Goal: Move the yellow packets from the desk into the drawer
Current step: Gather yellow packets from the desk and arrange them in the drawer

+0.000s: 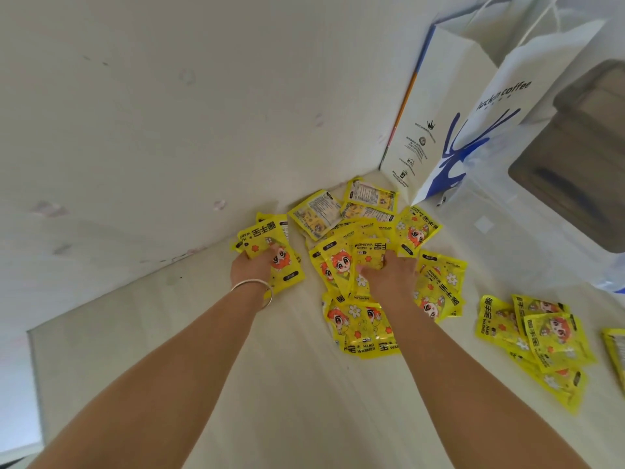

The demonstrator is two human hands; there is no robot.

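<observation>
While flat, yellow packets (367, 328) point variously

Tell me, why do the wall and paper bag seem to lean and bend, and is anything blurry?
Head view: the wide-angle lens bows the wall and tilts the paper bag; lighting is soft and even, with faint shadows; the yellow packets read sharply at centre, while the dark object at the right edge is blurred.

Fingertips of both hands buried under yellow packets (358, 265); far-right packet (616, 350) cut off by edge.
</observation>
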